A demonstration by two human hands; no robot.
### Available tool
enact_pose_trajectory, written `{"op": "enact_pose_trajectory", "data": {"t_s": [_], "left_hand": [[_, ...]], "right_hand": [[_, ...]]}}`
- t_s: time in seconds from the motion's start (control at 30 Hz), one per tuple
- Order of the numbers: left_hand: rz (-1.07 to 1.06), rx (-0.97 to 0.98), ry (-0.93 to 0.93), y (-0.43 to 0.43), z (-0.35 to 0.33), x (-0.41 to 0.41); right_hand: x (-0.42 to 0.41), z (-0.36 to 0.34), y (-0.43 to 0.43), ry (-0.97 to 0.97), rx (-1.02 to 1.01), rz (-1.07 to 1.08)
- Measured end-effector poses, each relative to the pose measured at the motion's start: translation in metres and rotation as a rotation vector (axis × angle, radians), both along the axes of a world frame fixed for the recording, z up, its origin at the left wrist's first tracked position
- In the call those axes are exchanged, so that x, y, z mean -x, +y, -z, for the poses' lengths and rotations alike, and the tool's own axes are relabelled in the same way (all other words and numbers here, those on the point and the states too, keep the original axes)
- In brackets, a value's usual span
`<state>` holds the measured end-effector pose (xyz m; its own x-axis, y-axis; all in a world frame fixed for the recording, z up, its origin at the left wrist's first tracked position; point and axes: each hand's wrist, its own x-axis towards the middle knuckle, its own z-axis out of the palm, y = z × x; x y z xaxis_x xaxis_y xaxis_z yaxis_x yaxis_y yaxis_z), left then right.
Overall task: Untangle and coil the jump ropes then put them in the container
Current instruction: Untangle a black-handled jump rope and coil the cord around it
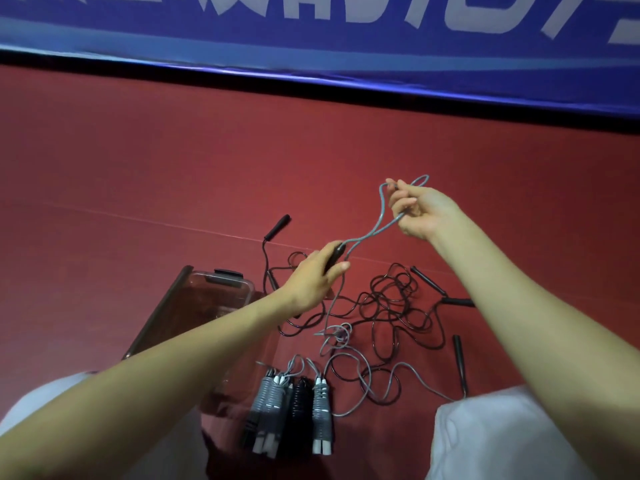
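Note:
My left hand (317, 277) grips a dark handle (335, 257) of a grey jump rope (375, 230). My right hand (417, 211), raised above the floor, pinches a loop of that same grey rope. The rope hangs down to a loose grey tangle (349, 362) on the red floor. A tangled black jump rope (391, 306) lies beneath, its black handles spread around. Three coiled ropes (291, 410) lie side by side near my knees. The clear plastic container (221, 289) stands at the left, partly hidden by my left forearm.
A blue banner (311, 39) with white lettering runs along the far wall. Loose black handles lie at the back (277, 226) and at the right (459, 358). My knees in light trousers (485, 438) frame the bottom of the view.

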<state>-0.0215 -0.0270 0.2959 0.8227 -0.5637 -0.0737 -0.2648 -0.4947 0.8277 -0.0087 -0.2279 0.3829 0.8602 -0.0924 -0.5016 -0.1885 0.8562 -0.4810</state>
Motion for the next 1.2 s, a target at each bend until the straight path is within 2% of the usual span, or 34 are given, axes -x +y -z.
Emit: {"op": "enact_pose_trajectory", "data": {"t_s": [0.07, 0.13, 0.23, 0.37, 0.43, 0.53, 0.6, 0.67, 0.7, 0.73, 0.8, 0.87, 0.9, 1.0, 1.1, 1.2], "left_hand": [[0.028, 0.021, -0.012, -0.007, -0.006, 0.002], [0.049, 0.018, 0.032, -0.013, -0.013, 0.006], [-0.116, 0.121, 0.068, -0.016, -0.026, 0.005], [-0.241, 0.477, 0.276, -0.007, -0.052, -0.007], [-0.241, 0.571, 0.329, -0.002, -0.062, -0.011], [-0.287, 0.624, 0.297, 0.007, -0.068, -0.022], [-0.39, 0.604, 0.215, 0.018, -0.071, -0.031], [-0.503, 0.557, 0.142, 0.034, -0.069, -0.041], [-0.544, 0.528, 0.13, 0.043, -0.066, -0.046], [-0.563, 0.47, 0.12, 0.051, -0.061, -0.05], [-0.543, 0.173, 0.041, 0.064, -0.051, -0.055], [-0.5, -0.146, -0.023, 0.069, -0.044, -0.054], [-0.491, -0.199, -0.04, 0.068, -0.044, -0.05], [-0.379, -0.032, -0.08, 0.058, -0.047, -0.034], [-0.103, 0.159, 0.046, 0.044, -0.053, -0.014], [0.074, 0.128, 0.105, 0.039, -0.054, -0.006]], "right_hand": [[0.001, -0.002, 0.006, 0.008, -0.067, 0.011], [0.004, -0.003, 0.009, 0.0, -0.028, -0.009], [0.008, -0.002, 0.008, -0.018, 0.283, -0.129], [0.019, 0.012, 0.018, -0.015, 0.616, -0.442], [0.023, 0.025, 0.034, -0.065, 0.742, -0.635], [0.033, 0.041, 0.051, -0.146, 0.923, -0.957], [0.04, 0.052, 0.05, -0.181, 1.215, -1.145], [0.041, 0.066, 0.04, -0.191, 1.649, -1.281], [0.041, 0.072, 0.034, -0.173, 1.829, -1.325], [0.04, 0.075, 0.026, -0.125, 1.916, -1.319], [0.037, 0.074, 0.013, -0.07, 1.954, -1.189], [0.033, 0.061, 0.007, -0.095, 1.971, -1.05], [0.031, 0.054, 0.007, -0.14, 1.965, -1.021], [0.03, 0.034, 0.02, -0.306, 1.955, -1.052], [0.031, 0.02, 0.037, -0.42, 1.868, -1.014], [0.034, 0.01, 0.046, -0.46, 1.702, -0.921]]}}
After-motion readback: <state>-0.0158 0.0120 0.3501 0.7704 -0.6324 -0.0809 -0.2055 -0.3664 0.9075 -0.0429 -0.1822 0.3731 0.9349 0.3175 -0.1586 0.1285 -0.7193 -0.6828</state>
